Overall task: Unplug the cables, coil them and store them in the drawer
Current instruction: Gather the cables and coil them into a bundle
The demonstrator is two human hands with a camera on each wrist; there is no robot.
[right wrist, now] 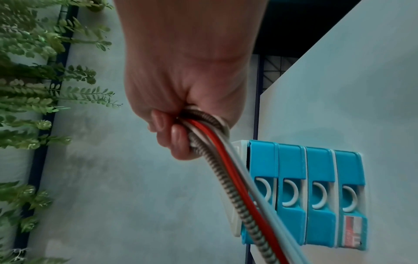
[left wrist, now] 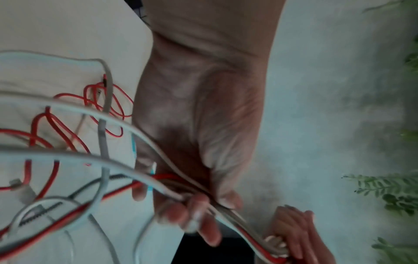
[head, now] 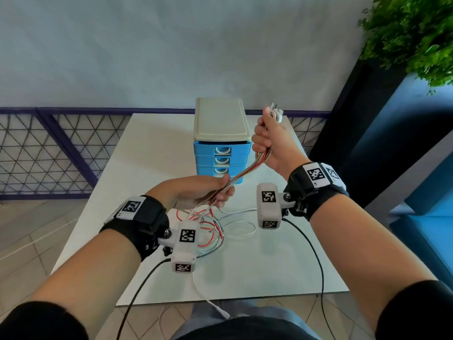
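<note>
A bundle of cables (head: 247, 171), red, white and braided, runs taut between my two hands above the table. My right hand (head: 267, 141) is raised in a fist round the bundle (right wrist: 226, 151), with the plug ends (head: 276, 112) sticking out above it. Lower and to the left, my left hand (head: 210, 192) has its fingers curled round the same bundle (left wrist: 228, 216). From it the slack hangs down into a loose tangle of red and white loops (head: 210, 227) on the table. The blue drawer unit (head: 221, 155) stands behind the hands, all its drawers closed.
The white table (head: 152, 155) sits against a pale wall. One white cable (head: 208, 298) trails off the table's front edge toward my lap. A green plant (head: 414, 33) hangs at the upper right, and a blue seat (head: 431, 217) lies to the right.
</note>
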